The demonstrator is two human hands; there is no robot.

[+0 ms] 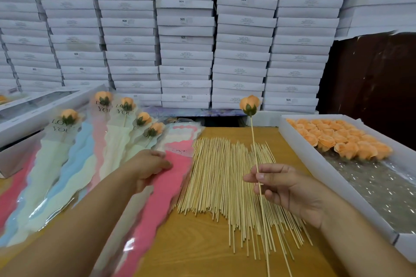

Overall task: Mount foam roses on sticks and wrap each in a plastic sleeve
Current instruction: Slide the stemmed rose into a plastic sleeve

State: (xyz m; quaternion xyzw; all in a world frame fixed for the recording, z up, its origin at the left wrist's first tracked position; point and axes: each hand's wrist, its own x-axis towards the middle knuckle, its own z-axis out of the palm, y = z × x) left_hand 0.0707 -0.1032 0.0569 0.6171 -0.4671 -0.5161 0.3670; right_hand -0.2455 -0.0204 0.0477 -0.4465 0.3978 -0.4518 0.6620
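Your right hand [278, 183] pinches the thin stick [255, 153] mid-shaft, foam rose [249, 103] top-heavy; left hand [149, 165] fingers curl on slippery pink sleeve [177, 171] — grip its edge.

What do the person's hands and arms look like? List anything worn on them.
Both arms show bare from the lower edge of the picture up to the hands. No sleeve, glove, watch, ring or bracelet shows on the left hand or the right hand. The fingernails are short and plain, with no visible polish.
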